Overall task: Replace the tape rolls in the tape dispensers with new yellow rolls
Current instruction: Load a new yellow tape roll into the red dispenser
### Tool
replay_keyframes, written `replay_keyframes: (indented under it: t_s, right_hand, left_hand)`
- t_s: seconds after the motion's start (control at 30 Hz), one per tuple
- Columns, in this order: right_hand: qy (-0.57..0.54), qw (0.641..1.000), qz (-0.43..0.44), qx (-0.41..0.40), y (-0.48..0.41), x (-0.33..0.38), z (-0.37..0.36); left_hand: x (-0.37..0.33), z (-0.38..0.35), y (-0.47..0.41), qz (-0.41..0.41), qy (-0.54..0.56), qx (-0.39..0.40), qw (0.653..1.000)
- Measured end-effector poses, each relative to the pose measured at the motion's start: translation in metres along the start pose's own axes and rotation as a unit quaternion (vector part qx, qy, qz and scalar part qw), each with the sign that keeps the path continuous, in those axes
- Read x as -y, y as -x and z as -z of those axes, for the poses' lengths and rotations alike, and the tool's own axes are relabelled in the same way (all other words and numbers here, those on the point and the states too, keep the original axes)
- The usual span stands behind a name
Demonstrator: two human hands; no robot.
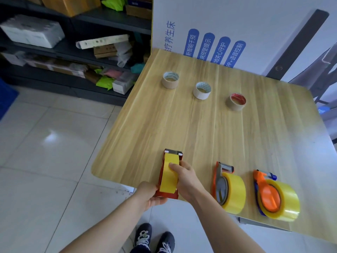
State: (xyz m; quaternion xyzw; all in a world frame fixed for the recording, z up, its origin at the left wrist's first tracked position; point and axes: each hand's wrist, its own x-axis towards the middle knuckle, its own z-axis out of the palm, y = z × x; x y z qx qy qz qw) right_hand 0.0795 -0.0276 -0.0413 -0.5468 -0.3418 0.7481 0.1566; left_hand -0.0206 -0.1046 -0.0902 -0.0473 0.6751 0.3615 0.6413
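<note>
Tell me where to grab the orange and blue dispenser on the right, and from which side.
Probably come down from above and span the yellow roll on the orange and blue dispenser across its width. The roll rests on its curved face, so both flat sides are exposed for thumb and fingers. Stay clear of the cutter end, which points away from you.

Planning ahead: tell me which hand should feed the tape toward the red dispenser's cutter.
Probably right. The right hand has its thumb on the yellow roll, closer to the cutter; the left hand holds the red dispenser by its near end, steadying it.
</note>
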Motion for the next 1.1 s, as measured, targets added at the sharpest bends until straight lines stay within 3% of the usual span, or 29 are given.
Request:
replay_keyframes:
  t_s: [0.1,0.17,0.2,0.3,0.33,0.37,0.47,0.57,0.73,1.0,1.1]
  right_hand:
    - [-0.008,1.000,0.003,-0.003,-0.002,-0.006,0.000]
    - [-0.016,1.000,0.004,0.005,-0.002,-0.008,-0.001]
    - [-0.016,1.000,0.004,0.011,-0.002,-0.008,-0.001]
    - [-0.023,0.999,0.007,0.025,-0.001,-0.008,-0.001]
    - [-0.028,0.999,0.010,0.027,0.000,-0.007,-0.001]
    - [-0.029,0.999,0.014,0.026,0.001,-0.006,-0.001]
    - [0.011,0.999,0.035,-0.002,0.009,-0.006,-0.001]
    - [0.170,0.979,0.095,-0.056,0.014,-0.008,0.004]
    - [0.327,0.923,0.184,-0.080,0.012,-0.006,0.014]
    - [0.447,0.872,0.173,-0.097,0.016,0.003,0.009]
    - [0.528,0.831,0.157,-0.079,0.022,0.018,0.011]
  left_hand:
    - [0.000,0.002,0.002,0.016,-0.096,-0.005,0.995]
    - [-0.003,0.005,0.005,0.013,-0.215,-0.017,0.976]
    - [-0.007,0.008,0.006,-0.003,-0.296,-0.031,0.955]
    - [-0.020,0.015,0.011,-0.096,-0.526,-0.102,0.839]
    - [-0.023,0.016,0.012,-0.133,-0.534,-0.119,0.827]
    - [-0.028,0.016,0.013,-0.172,-0.504,-0.123,0.837]
    - [-0.041,0.015,0.018,-0.254,-0.282,-0.070,0.923]
    - [-0.049,0.014,0.025,-0.255,-0.207,0.002,0.945]
    - [-0.050,0.010,0.026,-0.288,-0.243,0.014,0.926]
    - [-0.061,0.003,0.037,-0.287,-0.380,-0.010,0.879]
    - [-0.074,-0.002,0.044,-0.281,-0.483,-0.030,0.829]
